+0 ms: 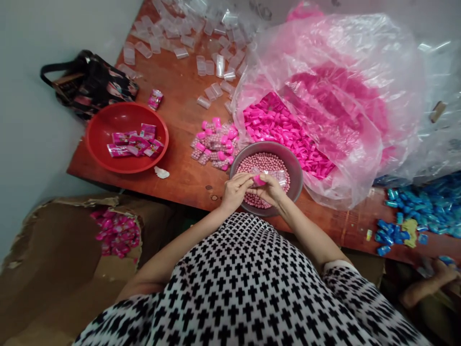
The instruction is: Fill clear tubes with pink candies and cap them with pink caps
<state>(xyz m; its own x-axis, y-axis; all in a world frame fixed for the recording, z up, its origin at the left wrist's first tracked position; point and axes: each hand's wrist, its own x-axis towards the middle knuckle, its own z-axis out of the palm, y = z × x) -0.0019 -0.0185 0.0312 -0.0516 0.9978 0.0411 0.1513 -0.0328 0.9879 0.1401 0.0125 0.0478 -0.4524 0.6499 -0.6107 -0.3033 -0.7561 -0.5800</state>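
Fingers (245, 181) of your left hand (234, 193) and right hand (272, 191) meet, curled and closed on a pink cap (258, 180), held over the grey bowl (297, 175) of pink balls (261, 161). Clear plastic (280, 177) shows just beyond your right thumb; whether it joins the cap, I cannot tell. Near the bowl, on your left, lies a pile of filled tubes (212, 142) with pink tops. On your right, a large clear bag (360, 168) holds pink pieces (275, 120). Farther left on the wooden table (180, 134), a red basin (95, 149) holds pink packets (137, 144). Loose clear tubes (220, 66) lie scattered toward the table's far side.
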